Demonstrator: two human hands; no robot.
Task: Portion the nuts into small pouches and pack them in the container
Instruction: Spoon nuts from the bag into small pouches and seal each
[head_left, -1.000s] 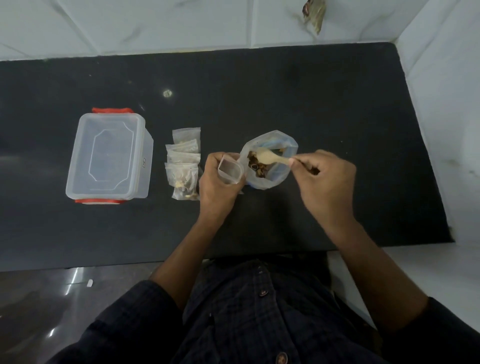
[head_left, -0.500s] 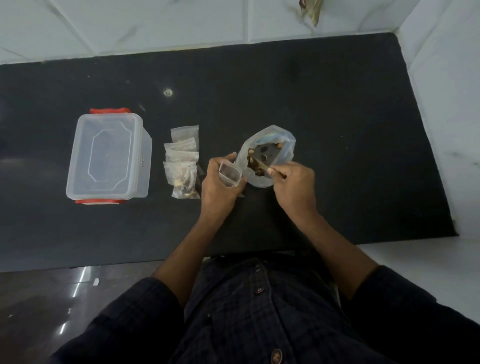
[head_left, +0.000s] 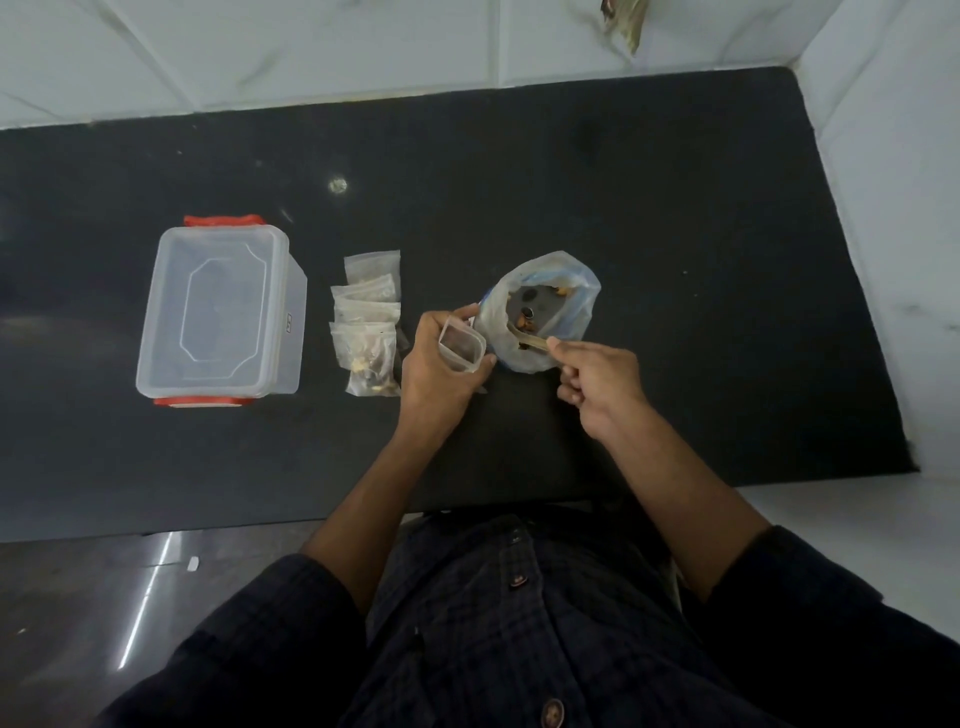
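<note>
clear smooth plastic container (head_left: 218, 312), thin glossy plastic bag (head_left: 540, 312), matt dark counter (head_left: 675, 208)

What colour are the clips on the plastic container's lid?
Red, at both ends of the container; seen in the head view.

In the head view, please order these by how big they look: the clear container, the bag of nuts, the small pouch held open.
1. clear container
2. bag of nuts
3. small pouch, held in the left hand

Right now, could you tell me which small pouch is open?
The pouch in the left hand; those stacked beside the container lie flat.
</note>
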